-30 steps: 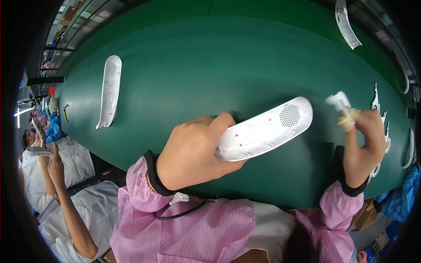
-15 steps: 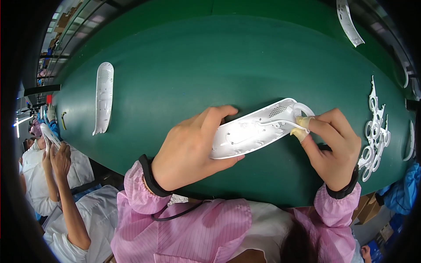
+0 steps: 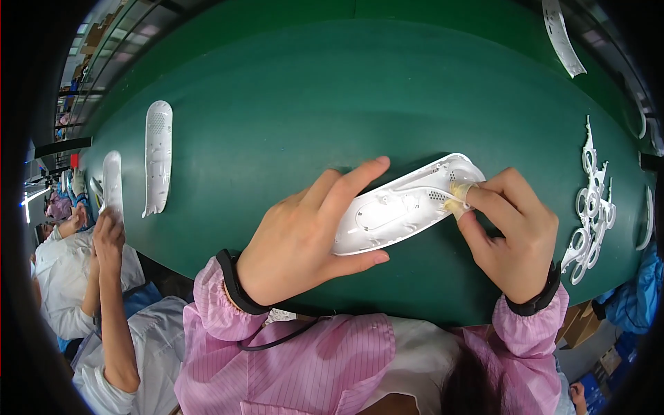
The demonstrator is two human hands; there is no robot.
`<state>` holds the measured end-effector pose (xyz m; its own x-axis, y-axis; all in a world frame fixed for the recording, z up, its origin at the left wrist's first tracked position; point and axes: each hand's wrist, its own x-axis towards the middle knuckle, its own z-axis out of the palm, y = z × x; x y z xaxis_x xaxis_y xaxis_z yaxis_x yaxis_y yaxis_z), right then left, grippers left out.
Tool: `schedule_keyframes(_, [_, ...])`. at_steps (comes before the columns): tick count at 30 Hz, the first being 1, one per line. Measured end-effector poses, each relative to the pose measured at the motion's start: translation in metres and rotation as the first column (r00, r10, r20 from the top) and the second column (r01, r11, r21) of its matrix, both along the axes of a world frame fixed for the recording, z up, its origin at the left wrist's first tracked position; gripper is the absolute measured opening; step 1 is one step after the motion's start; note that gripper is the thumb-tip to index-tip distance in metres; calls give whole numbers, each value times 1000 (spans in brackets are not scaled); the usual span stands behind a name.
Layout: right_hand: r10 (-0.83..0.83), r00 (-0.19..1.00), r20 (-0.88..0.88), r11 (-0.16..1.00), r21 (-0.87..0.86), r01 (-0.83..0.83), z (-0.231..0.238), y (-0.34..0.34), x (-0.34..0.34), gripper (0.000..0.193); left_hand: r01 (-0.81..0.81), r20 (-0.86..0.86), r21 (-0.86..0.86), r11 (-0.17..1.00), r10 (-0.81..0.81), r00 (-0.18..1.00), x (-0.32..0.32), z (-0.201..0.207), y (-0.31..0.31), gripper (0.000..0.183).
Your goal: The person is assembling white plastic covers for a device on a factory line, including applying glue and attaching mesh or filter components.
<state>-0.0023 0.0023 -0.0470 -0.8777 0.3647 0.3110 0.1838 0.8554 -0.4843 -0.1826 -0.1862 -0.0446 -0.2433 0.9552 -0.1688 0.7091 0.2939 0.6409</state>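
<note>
A long white plastic shell [image 3: 391, 232] with rounded ends, small posts and a perforated patch is tilted, hollow side up, above the green table. My left hand [image 3: 297, 238] grips its left end between thumb and fingers, with the index finger stretched along the far edge. Inside the shell lies a slender white plastic part [image 3: 415, 189]. At the shell's right end, my right hand [image 3: 515, 232] pinches that part between thumb and forefinger. Yellowish finger covers [image 3: 458, 198] wrap these fingertips and hide the part's right end.
Another white shell [image 3: 158, 159] lies on the green table [image 3: 277, 90] to the left. White ringed parts [image 3: 588, 200] are heaped at the right, with a white piece [image 3: 564, 41] at the far right. A co-worker's hand [image 3: 108, 235] touches a shell at the left edge.
My right hand has moved slightly left and down into the shell, bringing the slender part with it. My left index finger has straightened. The co-worker's shell has moved onto the table's left side.
</note>
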Motion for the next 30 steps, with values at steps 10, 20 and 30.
schedule_keyframes(10, [-29,1000,-8,997,-69,28,-3,-3,-2,27,17,0,3,1000,-17,1000,1,2,0,100])
schedule_keyframes(20, [50,996,81,895,-445,-9,0,0,-15,25,-11,-1,97,995,11,1000,4,0,5,93])
schedule_keyframes(30, [185,968,168,927,-358,-115,3,8,-16,43,64,-77,-30,997,-66,995,4,5,12,71])
